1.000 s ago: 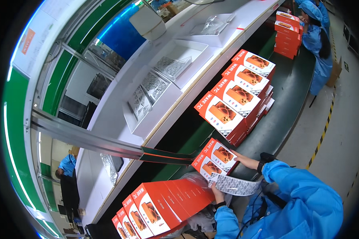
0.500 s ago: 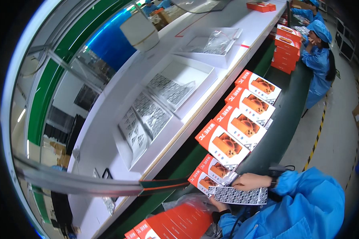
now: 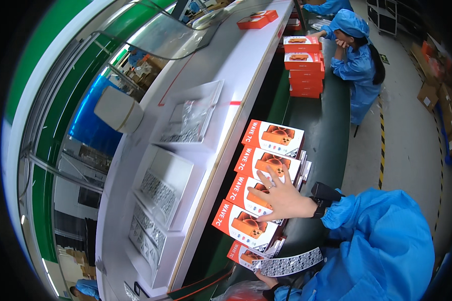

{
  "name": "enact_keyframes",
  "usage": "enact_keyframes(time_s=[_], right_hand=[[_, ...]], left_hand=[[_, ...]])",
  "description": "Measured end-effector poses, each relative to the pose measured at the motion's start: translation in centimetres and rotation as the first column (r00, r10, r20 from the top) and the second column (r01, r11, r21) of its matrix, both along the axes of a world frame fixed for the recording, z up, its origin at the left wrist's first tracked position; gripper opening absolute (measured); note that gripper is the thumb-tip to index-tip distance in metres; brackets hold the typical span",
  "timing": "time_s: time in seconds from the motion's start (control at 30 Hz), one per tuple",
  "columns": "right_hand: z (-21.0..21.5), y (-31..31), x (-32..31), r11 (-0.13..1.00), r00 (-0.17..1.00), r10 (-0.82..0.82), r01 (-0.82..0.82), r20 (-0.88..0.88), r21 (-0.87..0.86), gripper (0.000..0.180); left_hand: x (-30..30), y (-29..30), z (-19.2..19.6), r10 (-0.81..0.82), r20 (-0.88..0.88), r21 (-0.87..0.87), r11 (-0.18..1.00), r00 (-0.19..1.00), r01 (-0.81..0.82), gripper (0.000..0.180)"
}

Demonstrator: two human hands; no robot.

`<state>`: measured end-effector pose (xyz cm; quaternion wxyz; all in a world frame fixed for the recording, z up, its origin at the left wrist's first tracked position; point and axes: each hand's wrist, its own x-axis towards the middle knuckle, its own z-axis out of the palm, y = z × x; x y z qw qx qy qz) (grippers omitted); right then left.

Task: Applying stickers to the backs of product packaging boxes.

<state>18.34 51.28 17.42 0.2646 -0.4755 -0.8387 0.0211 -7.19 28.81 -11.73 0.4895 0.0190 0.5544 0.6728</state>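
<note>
My right hand, a dark band at its wrist, is spread over the printed lids of red-and-white phone boxes. Its fingers are apart and lie across two of the boxes. Below it, my left hand grips one end of a white strip of stickers with dark square patterns. The strip curves up toward my blue sleeve, and part of the left hand is hidden beneath it. The boxes overlap in a slanting row. A smaller-looking box sticks out beside the strip.
White trays with sticker sheets stand on the white bench to the left. A stack of red boxes stands farther along the dark green belt, beside a seated co-worker in blue. Clear plastic lies at the lower edge.
My right hand has left the sticker strip and moved up onto the box row, fingers spreading. The left hand still holds the strip. The whole view has shifted and turned.
</note>
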Motion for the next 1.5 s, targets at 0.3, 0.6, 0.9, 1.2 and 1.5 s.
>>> enact_keyframes(time_s=[0.3,0.6,0.9,1.2,1.5], right_hand=[[2.1,11.5,14.4,0.998,0.998,-0.053,0.052,0.026,0.038,0.081],[2.4,18.9,23.6,0.998,0.994,-0.065,0.065,0.084,0.0,0.084],[3.5,15.6,24.1,0.976,0.993,0.04,-0.015,-0.112,0.216,0.057],[-11.3,2.1,23.8,0.813,0.904,0.043,-0.279,-0.426,-0.51,0.031],[-23.1,1.9,17.6,-0.107,0.773,-0.41,-0.568,-0.485,-0.816,0.067]], left_hand=[[13.8,12.1,1.9,-0.078,0.022,0.129,0.989,0.997,0.074,0.053],[22.8,19.8,3.8,-0.105,0.067,0.162,0.982,0.992,0.093,0.05],[20.4,18.0,-2.2,-0.052,0.045,0.172,0.984,0.998,0.043,0.038],[20.7,15.3,-2.2,-0.018,-0.031,0.185,0.983,0.999,0.024,0.042],[21.7,14.5,-1.0,-0.038,-0.185,0.103,0.993,0.982,0.058,0.036]])
